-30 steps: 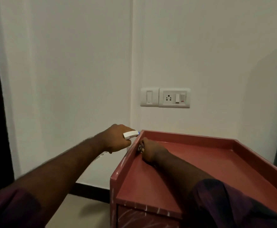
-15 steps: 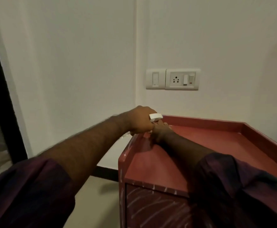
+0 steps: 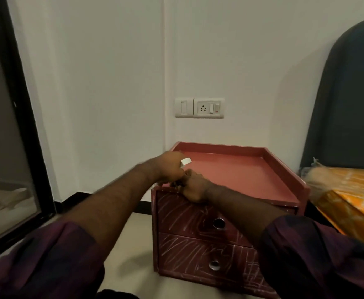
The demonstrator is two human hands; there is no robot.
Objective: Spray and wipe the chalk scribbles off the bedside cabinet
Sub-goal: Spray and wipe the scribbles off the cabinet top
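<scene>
Since the chalk scribbles point(image 3: 183, 214) cover both drawer fronts in thin slanted white lines, while the top of the bedside cabinet point(image 3: 237, 169) looks plain, I judge that the wiping should go from the front rim downward. The left hand point(image 3: 172, 167) hovers at the front left corner, its fingers point(image 3: 180, 174) curled round a spray bottle point(image 3: 186, 162), of which only the white head shows. The right hand point(image 3: 195, 188) sits on the front edge just beside it. Its fingers point(image 3: 190, 176) are closed on a dark scrap that I take for the cloth point(image 3: 177, 184), which is mostly hidden.

It would be better to spray a little on one drawer only, then wipe in long strokes across the panel, turning the cloth when it becomes white. The cabinet seems to be smooth painted board, dull red, with a raised rim round the top. Each drawer has a round shiny knob point(image 3: 218, 223), and chalk may stay around its base, so a fingertip under the cloth is useful there.
</scene>
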